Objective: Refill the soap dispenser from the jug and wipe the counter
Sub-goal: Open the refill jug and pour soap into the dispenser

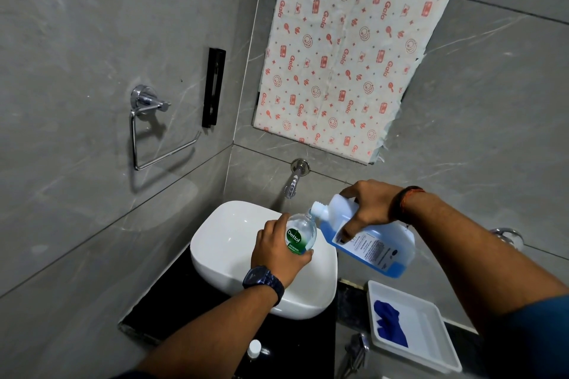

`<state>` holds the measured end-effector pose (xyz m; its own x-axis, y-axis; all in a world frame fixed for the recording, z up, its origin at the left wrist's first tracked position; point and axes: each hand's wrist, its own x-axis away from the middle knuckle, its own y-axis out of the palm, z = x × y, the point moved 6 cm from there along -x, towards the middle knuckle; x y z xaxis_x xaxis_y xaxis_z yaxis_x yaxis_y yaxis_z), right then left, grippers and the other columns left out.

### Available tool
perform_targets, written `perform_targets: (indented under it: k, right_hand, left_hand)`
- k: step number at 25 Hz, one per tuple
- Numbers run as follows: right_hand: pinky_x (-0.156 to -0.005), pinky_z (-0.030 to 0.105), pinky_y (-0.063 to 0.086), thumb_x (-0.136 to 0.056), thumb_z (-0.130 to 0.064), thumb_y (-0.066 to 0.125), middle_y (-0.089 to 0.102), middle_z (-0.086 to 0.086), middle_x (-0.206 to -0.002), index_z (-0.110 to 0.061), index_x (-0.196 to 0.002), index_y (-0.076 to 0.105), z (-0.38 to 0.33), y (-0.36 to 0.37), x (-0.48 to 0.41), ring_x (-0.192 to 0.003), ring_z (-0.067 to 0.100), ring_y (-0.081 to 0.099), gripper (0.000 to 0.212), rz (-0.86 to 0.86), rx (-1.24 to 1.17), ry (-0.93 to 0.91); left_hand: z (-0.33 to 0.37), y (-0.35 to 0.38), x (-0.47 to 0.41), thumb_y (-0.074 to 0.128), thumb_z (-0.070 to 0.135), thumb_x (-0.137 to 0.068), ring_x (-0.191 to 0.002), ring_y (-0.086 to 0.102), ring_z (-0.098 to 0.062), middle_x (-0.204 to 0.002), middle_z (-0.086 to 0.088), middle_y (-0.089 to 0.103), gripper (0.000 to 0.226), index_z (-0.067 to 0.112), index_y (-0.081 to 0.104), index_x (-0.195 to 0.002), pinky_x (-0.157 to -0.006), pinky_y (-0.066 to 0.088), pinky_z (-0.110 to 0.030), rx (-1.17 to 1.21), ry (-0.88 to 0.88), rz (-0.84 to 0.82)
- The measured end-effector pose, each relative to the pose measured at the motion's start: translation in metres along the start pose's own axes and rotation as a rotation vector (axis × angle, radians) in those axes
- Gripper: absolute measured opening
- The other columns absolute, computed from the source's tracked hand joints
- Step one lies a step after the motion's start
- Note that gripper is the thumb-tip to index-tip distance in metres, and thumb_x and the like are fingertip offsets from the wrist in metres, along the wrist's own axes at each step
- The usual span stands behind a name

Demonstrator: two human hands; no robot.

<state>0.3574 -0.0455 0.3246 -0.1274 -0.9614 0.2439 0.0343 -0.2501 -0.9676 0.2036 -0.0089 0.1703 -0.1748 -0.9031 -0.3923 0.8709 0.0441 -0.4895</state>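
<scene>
Jug [374, 243] tilted in right hand [371, 203].

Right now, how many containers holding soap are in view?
2: the soap dispenser in the left hand over the sink, and the jug tilted in the right hand. Others may be hidden.

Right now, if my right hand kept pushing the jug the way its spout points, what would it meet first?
The right hand tilts the translucent blue-liquid jug left; its spout reaches the clear Dettol dispenser's open neck first, seemingly touching already.
</scene>
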Motion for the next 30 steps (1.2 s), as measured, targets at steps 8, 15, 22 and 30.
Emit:
perform_targets:
  k: [8,15,22,30]
  right_hand:
    - [-0.082,0.037,0.056,-0.042,-0.073,0.075,0.067,-0.007,-0.099,-0.032,-0.113,0.059,-0.003,-0.0001,0.0,-0.087,0.016,0.064,0.084,-0.006,-0.018,-0.021]
    - [-0.084,0.038,0.057,-0.041,-0.074,0.074,0.068,-0.006,-0.103,-0.033,-0.117,0.058,-0.0051,-0.0019,-0.0017,-0.088,0.015,0.064,0.088,-0.012,-0.011,-0.022]
    - [-0.087,0.039,0.056,-0.044,-0.072,0.076,0.067,-0.005,-0.109,-0.03,-0.126,0.055,-0.0061,-0.0036,-0.0003,-0.093,0.018,0.064,0.094,-0.019,-0.008,-0.007]
    - [-0.088,0.038,0.055,-0.047,-0.069,0.078,0.062,-0.006,-0.106,-0.028,-0.129,0.053,-0.0042,-0.0044,0.0017,-0.094,0.019,0.062,0.094,-0.024,0.001,0.006]
  left_hand:
    - [-0.0003,-0.0042,-0.0004,0.081,0.044,-0.055,-0.104,0.052,-0.022,-0.118,0.001,0.054,0.078,0.031,0.047,-0.124,-0.083,0.05,-0.032,0.007,0.008,0.017]
    - [-0.0023,-0.0059,-0.0024,0.08,0.047,-0.055,-0.104,0.051,-0.022,-0.119,0.001,0.054,0.078,0.031,0.046,-0.124,-0.084,0.05,-0.033,0.006,-0.015,0.019]
    - [-0.003,-0.0044,-0.003,0.08,0.048,-0.055,-0.105,0.051,-0.022,-0.119,0.002,0.053,0.08,0.03,0.046,-0.125,-0.084,0.05,-0.033,0.007,-0.02,0.021]
    - [-0.0018,-0.0027,-0.0032,0.081,0.048,-0.055,-0.106,0.05,-0.021,-0.12,0.002,0.053,0.082,0.03,0.044,-0.127,-0.084,0.05,-0.032,0.012,-0.019,0.014]
